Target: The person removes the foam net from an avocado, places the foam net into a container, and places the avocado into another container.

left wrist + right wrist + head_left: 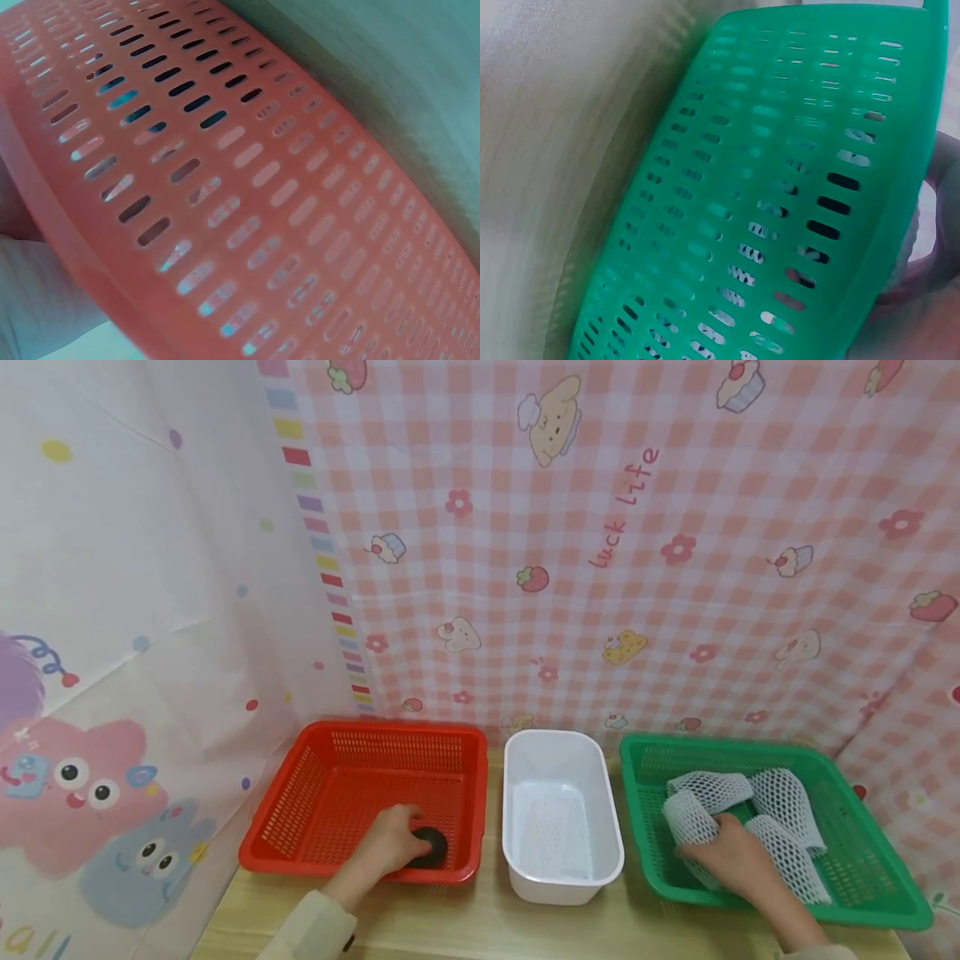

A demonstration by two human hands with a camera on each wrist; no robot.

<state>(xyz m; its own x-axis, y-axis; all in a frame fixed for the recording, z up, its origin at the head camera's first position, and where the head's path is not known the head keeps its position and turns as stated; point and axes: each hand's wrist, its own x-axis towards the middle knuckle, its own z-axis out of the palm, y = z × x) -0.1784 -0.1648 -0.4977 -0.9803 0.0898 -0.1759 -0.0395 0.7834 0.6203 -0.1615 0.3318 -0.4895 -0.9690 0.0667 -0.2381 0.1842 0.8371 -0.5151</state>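
In the head view my left hand (393, 839) reaches into the red basket (300, 860), at its near right corner. It grips a dark, round object (433, 850), partly covered by the fingers; its kind is not clear. My right hand (735, 856) is inside the green basket (877, 877) and holds a white foam net sleeve (688, 817), its thumb and fingers around the lower part. More white net sleeves (787, 806) lie beside that hand. Both wrist views are mostly blocked by basket walls, with part of the left hand (45, 292) and right hand (922, 307) at the edges.
Between the two baskets stands a white plastic tub (551, 893) with its open side up. All three containers are on a light wooden table (457, 927). A pink checked cloth (600, 610) hangs behind, and a pale printed cloth (187, 652) hangs at the left.
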